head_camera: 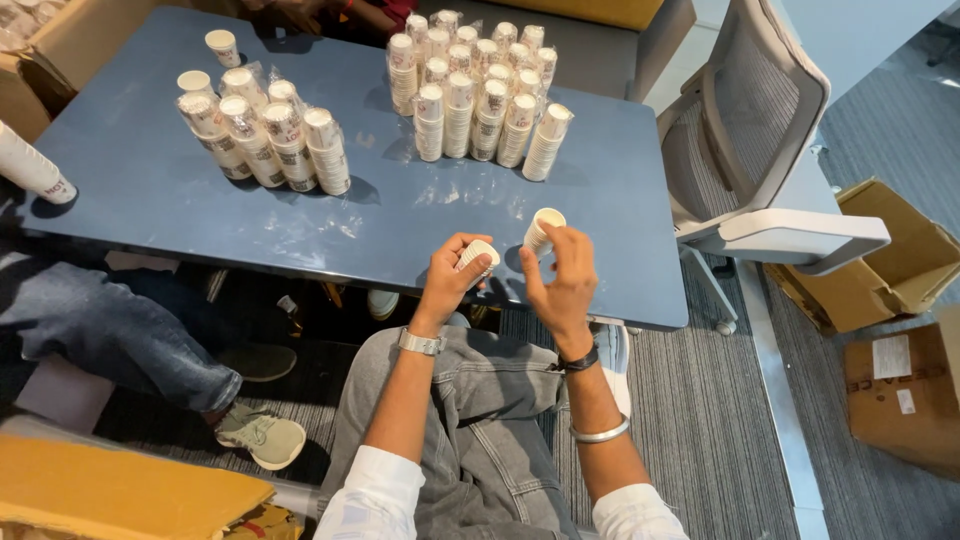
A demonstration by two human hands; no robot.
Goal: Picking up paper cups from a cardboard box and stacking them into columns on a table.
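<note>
Blue table [150, 190], carpeted floor [700, 420]; left hand [448, 282], right hand [562, 285], fingers each gripping paper cup.

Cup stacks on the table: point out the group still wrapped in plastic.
The left group of stacks, leaning in clear plastic sleeves; the far group of stacks stands upright and looks unwrapped.

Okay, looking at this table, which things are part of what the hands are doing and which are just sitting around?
In use:
left hand holding a short stack of cups
right hand holding a paper cup
wrapped cup stacks, far group
wrapped cup stacks, left group
blue table

Lying about:
office chair
cardboard boxes on the floor
another person's leg
</note>
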